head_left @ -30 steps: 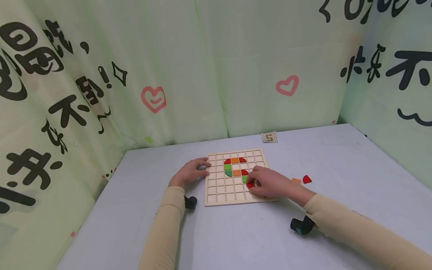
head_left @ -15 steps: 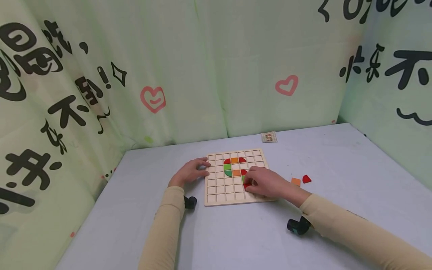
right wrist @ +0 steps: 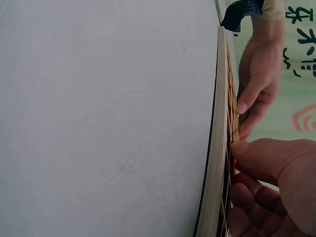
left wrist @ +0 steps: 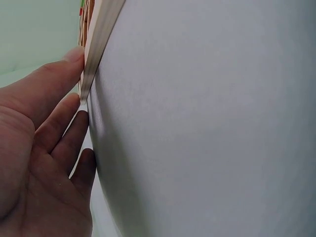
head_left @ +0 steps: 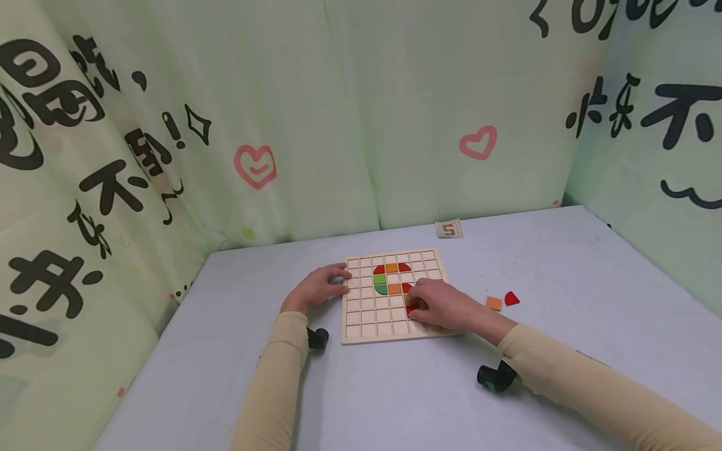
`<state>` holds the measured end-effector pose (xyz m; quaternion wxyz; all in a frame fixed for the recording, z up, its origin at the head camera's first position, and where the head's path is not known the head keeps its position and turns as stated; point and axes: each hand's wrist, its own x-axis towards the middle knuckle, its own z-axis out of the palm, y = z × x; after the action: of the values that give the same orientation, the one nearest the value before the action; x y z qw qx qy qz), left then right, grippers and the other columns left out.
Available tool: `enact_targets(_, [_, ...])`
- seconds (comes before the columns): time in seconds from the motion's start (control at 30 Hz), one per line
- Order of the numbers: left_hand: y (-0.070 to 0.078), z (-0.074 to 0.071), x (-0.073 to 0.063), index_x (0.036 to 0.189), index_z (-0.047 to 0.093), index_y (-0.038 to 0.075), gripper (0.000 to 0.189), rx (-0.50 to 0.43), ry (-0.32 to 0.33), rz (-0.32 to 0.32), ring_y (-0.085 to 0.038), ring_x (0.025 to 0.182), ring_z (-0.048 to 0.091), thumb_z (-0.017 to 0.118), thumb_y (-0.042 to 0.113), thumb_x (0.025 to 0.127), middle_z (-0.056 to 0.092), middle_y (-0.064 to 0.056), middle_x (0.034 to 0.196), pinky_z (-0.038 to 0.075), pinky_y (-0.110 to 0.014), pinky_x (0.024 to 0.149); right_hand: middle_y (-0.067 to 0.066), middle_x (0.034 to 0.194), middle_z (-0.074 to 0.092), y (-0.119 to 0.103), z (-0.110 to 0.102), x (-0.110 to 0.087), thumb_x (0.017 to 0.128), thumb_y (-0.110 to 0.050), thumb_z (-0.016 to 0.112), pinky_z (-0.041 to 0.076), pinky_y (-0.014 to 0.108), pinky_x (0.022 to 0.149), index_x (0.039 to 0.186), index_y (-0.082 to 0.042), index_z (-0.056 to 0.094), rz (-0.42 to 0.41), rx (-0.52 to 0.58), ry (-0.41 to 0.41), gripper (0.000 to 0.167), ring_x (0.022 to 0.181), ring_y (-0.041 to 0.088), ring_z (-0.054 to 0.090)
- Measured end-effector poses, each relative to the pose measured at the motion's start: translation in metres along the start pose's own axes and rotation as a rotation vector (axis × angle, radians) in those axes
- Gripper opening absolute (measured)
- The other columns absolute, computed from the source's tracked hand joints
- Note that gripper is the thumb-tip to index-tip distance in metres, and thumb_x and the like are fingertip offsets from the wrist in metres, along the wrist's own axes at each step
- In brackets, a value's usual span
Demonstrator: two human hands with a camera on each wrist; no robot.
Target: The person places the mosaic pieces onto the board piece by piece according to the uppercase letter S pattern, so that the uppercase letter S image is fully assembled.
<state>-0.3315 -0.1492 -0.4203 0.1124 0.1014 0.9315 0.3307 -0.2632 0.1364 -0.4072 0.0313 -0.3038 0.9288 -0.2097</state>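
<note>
A square wooden grid board (head_left: 361, 316) lies on the table. Red, orange and green flat pieces fill some cells, forming a curved line. My left hand (head_left: 316, 288) rests at the board's left edge, its thumb (left wrist: 74, 55) touching the rim and the other fingers loosely extended beside it. Over the right half of the board, my right hand (head_left: 442, 304) pinches a red piece (head_left: 410, 311) between thumb and fingers, right at a cell below the green piece (head_left: 405, 299). The hand covers part of that red piece and the cells to its right.
An orange square piece (head_left: 493, 304) and a red quarter-circle piece (head_left: 511, 298) lie on the table to the right of the board. A small patterned card (head_left: 449, 228) sits near the back edge. Printed curtains (head_left: 361, 125) hang behind the table (head_left: 372, 394).
My right hand has shifted slightly left with the red piece, bringing it into line under the green piece. The orange square beyond my wrist shows more fully. My left hand stays still.
</note>
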Motion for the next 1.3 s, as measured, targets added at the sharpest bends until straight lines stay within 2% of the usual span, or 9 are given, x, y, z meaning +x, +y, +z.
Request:
enact_targets(0.3, [0.001, -0.001, 0.000, 0.125, 0.067, 0.013, 0.035, 0.014, -0.004, 0.015, -0.026, 0.145, 0.027, 0.069, 0.020, 0.091, 0.041, -0.001, 0.153, 0.023, -0.046, 0.117, -0.004, 0.088, 0.059, 0.001, 0.000, -0.002, 0.087, -0.017, 0.074, 0.047, 0.029, 0.073, 0.098, -0.010, 0.072, -0.009, 0.012, 0.016, 0.014, 0.082, 0.013, 0.050])
enact_targets(0.6, [0.000, -0.001, -0.001, 0.125, 0.067, 0.012, 0.035, 0.018, 0.001, 0.035, -0.026, 0.145, 0.027, 0.069, 0.019, 0.091, 0.042, -0.001, 0.152, 0.024, -0.045, 0.117, -0.004, 0.093, 0.062, 0.011, -0.004, -0.016, 0.088, -0.016, 0.071, 0.049, 0.028, 0.072, 0.104, -0.009, 0.072, 0.001, 0.062, 0.056, 0.017, 0.084, 0.012, 0.053])
enact_targets(0.97, [-0.001, 0.000, 0.000, 0.125, 0.067, 0.013, 0.035, 0.006, 0.003, 0.029, -0.026, 0.145, 0.027, 0.069, 0.019, 0.091, 0.042, 0.000, 0.153, 0.024, -0.046, 0.117, -0.005, 0.093, 0.060, 0.026, -0.023, -0.043, 0.087, -0.014, 0.070, 0.049, 0.028, 0.070, 0.103, -0.009, 0.070, 0.052, 0.094, 0.050, 0.016, 0.081, 0.012, 0.054])
enact_targets(1.3, [-0.001, 0.000, -0.001, 0.125, 0.067, 0.012, 0.035, 0.005, -0.001, 0.037, -0.027, 0.145, 0.027, 0.069, 0.019, 0.091, 0.042, -0.002, 0.152, 0.024, -0.046, 0.117, -0.002, 0.097, 0.062, 0.044, -0.039, -0.071, 0.082, -0.013, 0.069, 0.051, 0.032, 0.074, 0.107, -0.005, 0.070, 0.062, 0.014, 0.060, 0.026, 0.086, 0.016, 0.059])
